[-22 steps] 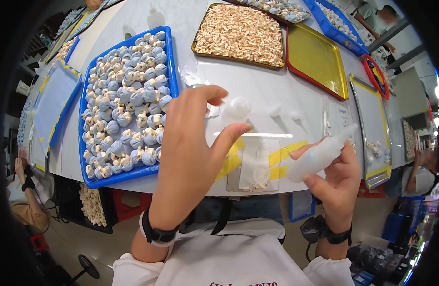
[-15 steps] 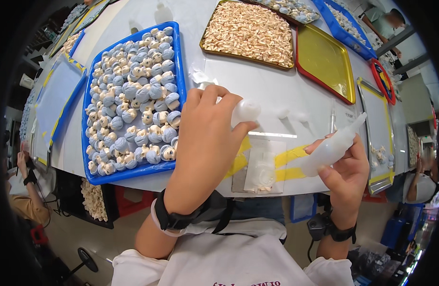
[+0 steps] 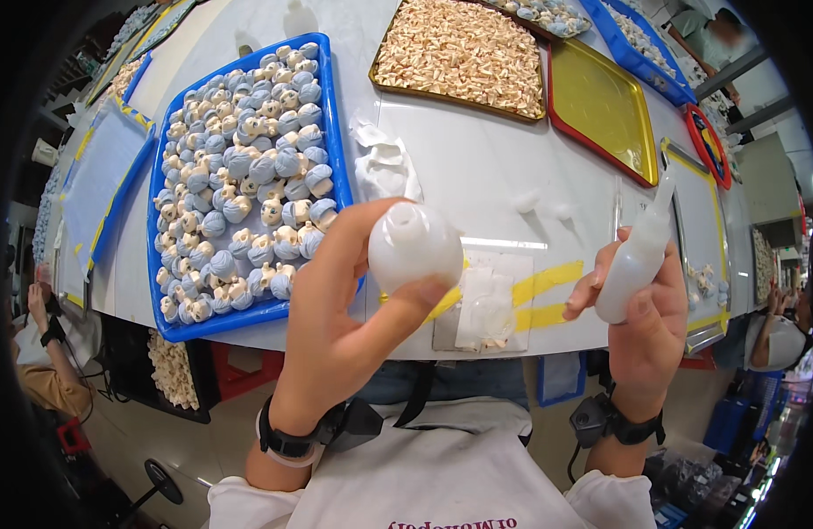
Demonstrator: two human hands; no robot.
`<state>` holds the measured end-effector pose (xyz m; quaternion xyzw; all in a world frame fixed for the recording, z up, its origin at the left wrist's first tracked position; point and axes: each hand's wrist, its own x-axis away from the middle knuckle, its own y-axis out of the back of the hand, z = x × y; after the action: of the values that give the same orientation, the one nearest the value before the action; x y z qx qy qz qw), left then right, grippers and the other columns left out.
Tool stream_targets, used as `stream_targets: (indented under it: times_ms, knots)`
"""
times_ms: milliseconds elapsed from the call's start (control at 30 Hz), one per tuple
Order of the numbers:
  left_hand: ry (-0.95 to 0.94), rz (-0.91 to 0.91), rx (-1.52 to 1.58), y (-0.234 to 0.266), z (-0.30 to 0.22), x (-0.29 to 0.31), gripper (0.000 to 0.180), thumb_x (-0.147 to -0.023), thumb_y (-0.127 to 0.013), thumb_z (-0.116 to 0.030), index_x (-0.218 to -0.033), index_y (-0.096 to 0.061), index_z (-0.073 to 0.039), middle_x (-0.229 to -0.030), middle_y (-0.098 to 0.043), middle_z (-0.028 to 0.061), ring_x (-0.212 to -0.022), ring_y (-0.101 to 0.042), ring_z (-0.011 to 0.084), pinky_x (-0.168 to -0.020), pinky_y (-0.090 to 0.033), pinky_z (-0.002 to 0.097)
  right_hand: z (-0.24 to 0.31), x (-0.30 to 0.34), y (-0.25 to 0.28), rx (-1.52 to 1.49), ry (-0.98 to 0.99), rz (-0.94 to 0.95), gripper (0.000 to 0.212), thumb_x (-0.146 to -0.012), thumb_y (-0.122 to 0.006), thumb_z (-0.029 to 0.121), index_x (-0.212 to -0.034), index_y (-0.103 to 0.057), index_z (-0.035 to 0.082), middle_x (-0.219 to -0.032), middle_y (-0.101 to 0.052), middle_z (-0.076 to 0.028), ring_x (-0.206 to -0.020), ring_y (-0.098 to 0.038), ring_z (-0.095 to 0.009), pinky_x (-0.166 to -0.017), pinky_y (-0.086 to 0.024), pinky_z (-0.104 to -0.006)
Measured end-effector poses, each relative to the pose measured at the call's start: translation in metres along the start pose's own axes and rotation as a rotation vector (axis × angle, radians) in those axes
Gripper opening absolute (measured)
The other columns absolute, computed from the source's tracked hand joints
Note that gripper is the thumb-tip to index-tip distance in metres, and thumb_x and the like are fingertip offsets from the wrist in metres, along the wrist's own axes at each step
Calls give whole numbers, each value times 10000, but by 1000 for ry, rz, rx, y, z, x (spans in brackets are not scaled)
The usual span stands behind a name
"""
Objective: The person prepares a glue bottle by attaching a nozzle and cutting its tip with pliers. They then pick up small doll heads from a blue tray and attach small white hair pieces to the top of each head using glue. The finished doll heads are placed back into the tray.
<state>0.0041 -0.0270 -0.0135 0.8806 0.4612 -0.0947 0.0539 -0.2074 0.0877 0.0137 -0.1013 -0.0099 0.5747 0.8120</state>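
My left hand [image 3: 336,300] is wrapped round a rounded white squeeze bottle [image 3: 415,256], its uncapped mouth facing up toward me. In my right hand [image 3: 649,339] is a translucent squeeze bottle [image 3: 636,269] with a long thin nozzle, held nearly upright with the tip up. The two bottles are apart. Below and between them, a small work pad [image 3: 490,309] with a clear round piece on it is fixed to the table by yellow tape [image 3: 548,284]. Crumpled white tissue [image 3: 389,172] lies just beyond my left hand.
A blue tray [image 3: 340,150] of small blue-haired doll heads stands at left. Farther back are a tray of small beige pieces [image 3: 459,57] and a gold tray [image 3: 600,110]. Small white pieces [image 3: 527,203] lie mid-table. A framed tray [image 3: 711,238] is at right. Other people work at both sides.
My left hand has drawn its bottle nearer and turned the mouth up, uncovering the tissue. My right hand has tipped its bottle more upright.
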Motion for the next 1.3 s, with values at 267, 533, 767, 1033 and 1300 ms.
stream_targets:
  times_ms: [267,533,767,1033,1300]
  knots:
    - [-104,135,-87,-5,12,25,399,-872,-549,-214,-1158,-411,29,-1061,-558,163,-980,-543,205,-854,-409,325,7,5,-8,121,-3,24,572,-783,-667,413,-1080,-516,-51,-925,-597,-127,-737,-604,-173,-583,-506,-276]
    - [-202,100,-78,-9,13,28,436,-765,-657,-42,-1159,-475,-5,-1072,-566,156,-931,-560,290,-832,-432,341,10,6,-15,131,-39,16,442,-700,-749,221,-1006,-573,-44,-944,-613,-105,-834,-583,-145,-729,-456,-242]
    - [-233,144,-177,-6,14,29,396,-870,-565,-187,-1166,-413,28,-1075,-536,154,-988,-527,229,-885,-389,338,10,5,-15,179,-80,41,417,-697,-740,192,-1004,-577,-39,-949,-617,-104,-860,-579,-147,-771,-444,-249]
    - [-280,119,-318,-3,12,30,380,-798,-607,-104,-1128,-467,20,-1063,-567,164,-977,-534,279,-882,-388,353,18,2,-20,487,-34,22,512,-705,-710,393,-948,-561,-32,-883,-562,-111,-803,-536,-164,-709,-410,-248]
    - [-313,89,-341,-3,17,31,400,-756,-614,-21,-1127,-473,26,-1065,-571,185,-959,-544,313,-862,-411,372,29,-1,-21,558,-38,39,465,-675,-704,319,-935,-553,-35,-882,-557,-118,-828,-536,-176,-750,-412,-260]
